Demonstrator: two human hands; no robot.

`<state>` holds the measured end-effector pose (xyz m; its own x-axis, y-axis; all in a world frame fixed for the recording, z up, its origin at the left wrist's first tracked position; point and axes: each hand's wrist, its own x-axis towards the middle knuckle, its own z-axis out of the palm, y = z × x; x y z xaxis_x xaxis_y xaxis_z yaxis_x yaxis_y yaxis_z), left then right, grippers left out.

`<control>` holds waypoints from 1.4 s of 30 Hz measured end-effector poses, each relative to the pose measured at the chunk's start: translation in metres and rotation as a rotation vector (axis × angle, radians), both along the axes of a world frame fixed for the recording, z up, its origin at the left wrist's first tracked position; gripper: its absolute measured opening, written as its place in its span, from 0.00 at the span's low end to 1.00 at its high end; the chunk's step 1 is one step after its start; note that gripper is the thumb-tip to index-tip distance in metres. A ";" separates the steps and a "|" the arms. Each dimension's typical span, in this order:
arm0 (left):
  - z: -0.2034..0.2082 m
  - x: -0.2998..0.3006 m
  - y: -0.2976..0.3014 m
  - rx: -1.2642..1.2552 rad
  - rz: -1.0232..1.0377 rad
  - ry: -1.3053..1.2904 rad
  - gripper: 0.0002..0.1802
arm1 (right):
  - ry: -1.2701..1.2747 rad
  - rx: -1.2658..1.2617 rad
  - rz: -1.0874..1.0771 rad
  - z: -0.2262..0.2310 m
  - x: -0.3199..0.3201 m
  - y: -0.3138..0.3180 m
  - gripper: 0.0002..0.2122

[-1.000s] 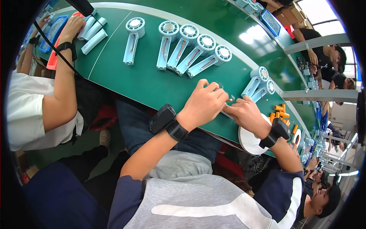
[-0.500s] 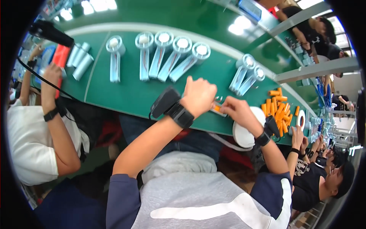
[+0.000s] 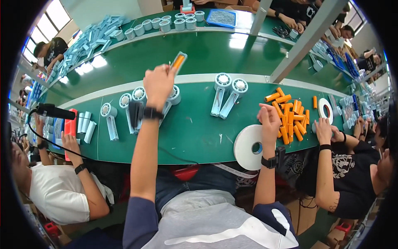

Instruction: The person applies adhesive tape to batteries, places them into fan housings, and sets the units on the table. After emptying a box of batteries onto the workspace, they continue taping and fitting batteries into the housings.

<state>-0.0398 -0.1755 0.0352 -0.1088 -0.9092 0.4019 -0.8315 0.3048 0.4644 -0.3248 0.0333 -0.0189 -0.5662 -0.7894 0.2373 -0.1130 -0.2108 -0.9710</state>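
My left hand (image 3: 160, 86) is stretched out over the far side of the green bench and closed on a light-blue handle shell (image 3: 177, 69) with an orange cylindrical battery (image 3: 179, 61) inside. My right hand (image 3: 270, 120) is at the left edge of a pile of orange batteries (image 3: 295, 117), its fingers loosely bent and apart, with nothing visible in them. Light-blue fan bodies with round heads lie on the bench: a pair (image 3: 226, 95) right of my left arm, one (image 3: 109, 120) at the left. Several more are partly hidden by my left forearm and wrist device.
A large white tape roll (image 3: 244, 149) lies at the near edge, beside my right wrist. A smaller white roll (image 3: 325, 111) is by the right neighbour's hands. Light-blue tubes (image 3: 86, 126) and a red holder (image 3: 71, 128) are left. Metal posts (image 3: 298, 45) rise along the bench's far strip.
My hands were together over the near bench at the battery piece. They have parted: the left has carried the shell up and away, the right has moved to the battery pile. The view has shifted.
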 end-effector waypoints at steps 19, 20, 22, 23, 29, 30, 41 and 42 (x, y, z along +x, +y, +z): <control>-0.055 -0.099 0.199 -0.008 -1.348 -0.215 0.38 | -0.124 0.163 0.094 -0.013 0.006 -0.014 0.10; -0.064 -0.098 0.200 -0.040 -1.323 -0.236 0.40 | -0.201 0.126 0.093 -0.009 0.003 -0.011 0.10; -0.070 -0.099 0.204 -0.074 -1.284 -0.241 0.42 | -0.126 0.170 0.028 0.016 -0.008 0.006 0.11; -0.070 -0.098 0.206 -0.063 -1.284 -0.232 0.42 | -0.253 0.087 -0.037 0.031 -0.014 0.019 0.11; -0.073 -0.093 0.209 -0.068 -1.253 -0.197 0.40 | -0.515 -0.293 -0.120 0.091 -0.077 0.121 0.14; -0.072 -0.095 0.212 -0.075 -1.259 -0.186 0.40 | -0.541 -0.344 -0.047 0.097 -0.089 0.140 0.14; -0.062 -0.102 0.219 0.004 -1.192 -0.179 0.40 | 0.116 0.617 0.052 0.034 -0.050 0.197 0.06; -0.059 -0.096 0.217 -0.007 -1.180 -0.193 0.40 | 0.058 0.599 0.061 0.019 -0.040 0.193 0.05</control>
